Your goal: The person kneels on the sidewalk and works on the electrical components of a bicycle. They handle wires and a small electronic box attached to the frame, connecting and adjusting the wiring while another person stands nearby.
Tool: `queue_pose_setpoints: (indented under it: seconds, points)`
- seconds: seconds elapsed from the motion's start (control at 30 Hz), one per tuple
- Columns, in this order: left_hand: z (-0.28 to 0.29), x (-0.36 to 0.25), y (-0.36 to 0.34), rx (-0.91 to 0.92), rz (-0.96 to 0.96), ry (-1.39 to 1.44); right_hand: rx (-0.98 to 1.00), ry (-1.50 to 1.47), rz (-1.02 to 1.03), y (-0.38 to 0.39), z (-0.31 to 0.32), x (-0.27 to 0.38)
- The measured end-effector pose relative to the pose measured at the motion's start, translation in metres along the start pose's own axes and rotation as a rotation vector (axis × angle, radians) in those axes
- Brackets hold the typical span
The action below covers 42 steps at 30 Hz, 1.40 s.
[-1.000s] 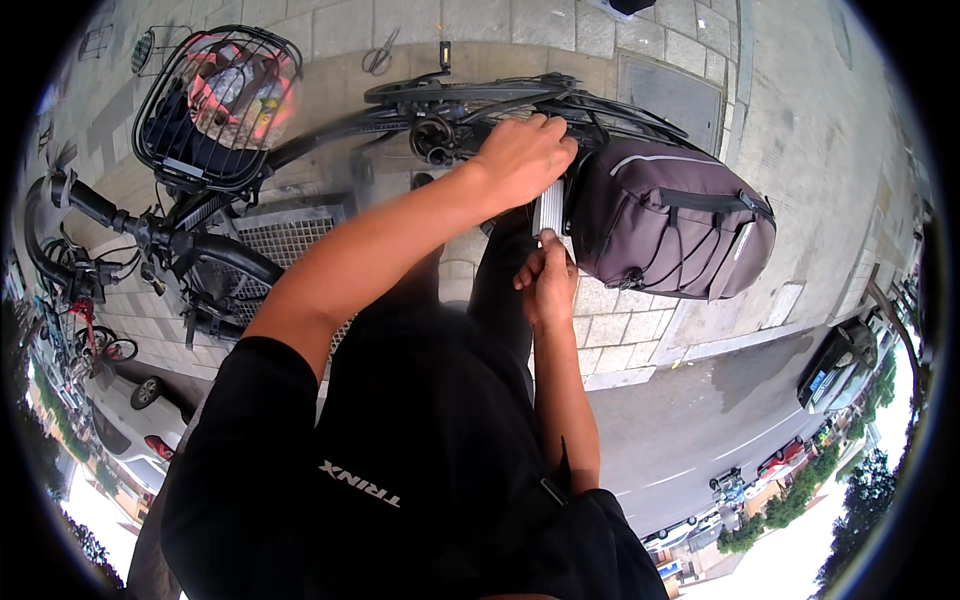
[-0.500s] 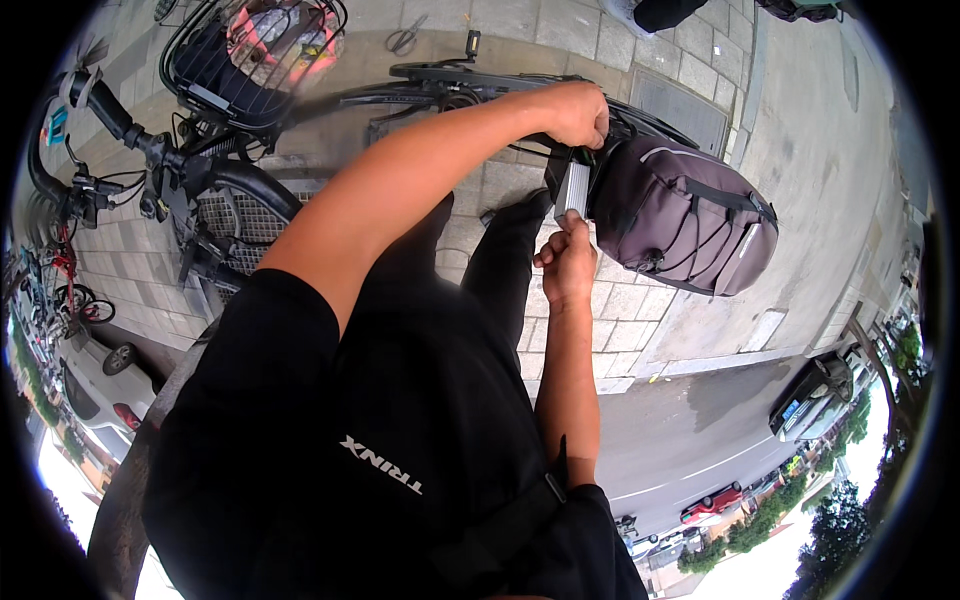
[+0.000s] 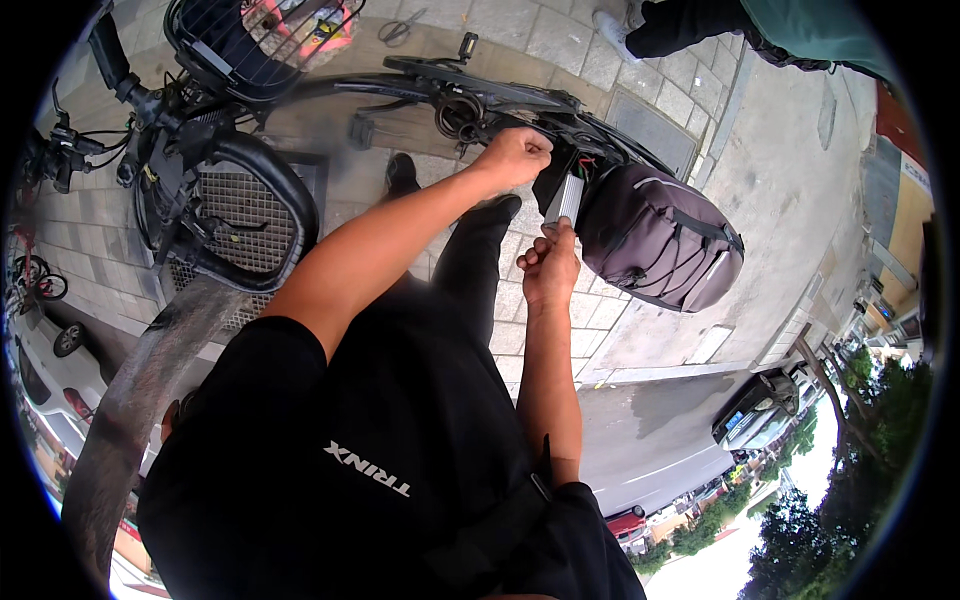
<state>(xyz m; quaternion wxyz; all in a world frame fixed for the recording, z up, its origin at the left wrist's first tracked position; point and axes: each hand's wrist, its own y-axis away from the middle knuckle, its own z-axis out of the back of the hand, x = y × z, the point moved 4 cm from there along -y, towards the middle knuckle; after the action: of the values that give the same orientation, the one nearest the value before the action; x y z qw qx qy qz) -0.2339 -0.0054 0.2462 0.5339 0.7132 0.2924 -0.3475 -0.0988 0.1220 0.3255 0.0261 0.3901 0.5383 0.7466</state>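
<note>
My right hand (image 3: 552, 268) grips the lower end of a silver ribbed metal box, which looks like an e-bike controller (image 3: 570, 195), with the thumb on its face. Red and green wires (image 3: 584, 163) show at the box's upper end, against a dark opening on the bicycle (image 3: 500, 110). Just left of those wires, my left hand (image 3: 518, 157) is closed with its fingers curled in. Whether it pinches anything is hidden. Close on the right of the box hangs a grey-purple pannier bag (image 3: 665, 240) with black cords.
A black wire basket (image 3: 235, 50) holds a pink bag (image 3: 315, 30) at upper left, near scissors (image 3: 402, 28) on the paving. A metal railing (image 3: 150, 370) curves along the left. Another person's dark-trousered leg (image 3: 685, 25) is at the top right. Parked cars line the road.
My left hand has drawn back left from the bicycle, uncovering the wires. My right hand still holds the controller. The view has shifted, and more of the other person shows.
</note>
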Motion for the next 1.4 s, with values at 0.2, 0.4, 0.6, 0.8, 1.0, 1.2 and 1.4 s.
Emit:
queue_pose_setpoints:
  seconds: [0.2, 0.4, 0.6, 0.8, 1.0, 1.2, 1.4]
  points:
    - [-0.013, 0.008, 0.024, 0.037, 0.01, 0.013, -0.049, 0.064, 0.017, -0.005, -0.008, 0.011]
    - [-0.025, 0.001, 0.016, 0.006, -0.027, -0.206, -0.155, 0.047, 0.069, -0.001, -0.023, 0.017]
    - [-0.037, 0.005, 0.006, -0.093, -0.007, -0.358, -0.161, -0.006, 0.11, -0.01, -0.022, 0.013]
    - [-0.039, 0.005, -0.007, -0.019, 0.011, -0.318, -0.234, 0.086, 0.076, -0.017, -0.032, 0.01]
    - [-0.04, -0.011, 0.002, -0.051, 0.034, -0.481, -0.221, 0.2, 0.101, -0.027, -0.03, 0.002]
    - [-0.045, -0.042, 0.021, -0.027, 0.113, -0.587, -0.198, 0.1, 0.081, -0.038, -0.028, -0.006]
    - [-0.049, -0.035, 0.023, -0.054, 0.066, -0.598, -0.233, -0.065, 0.045, -0.041, -0.026, -0.01]
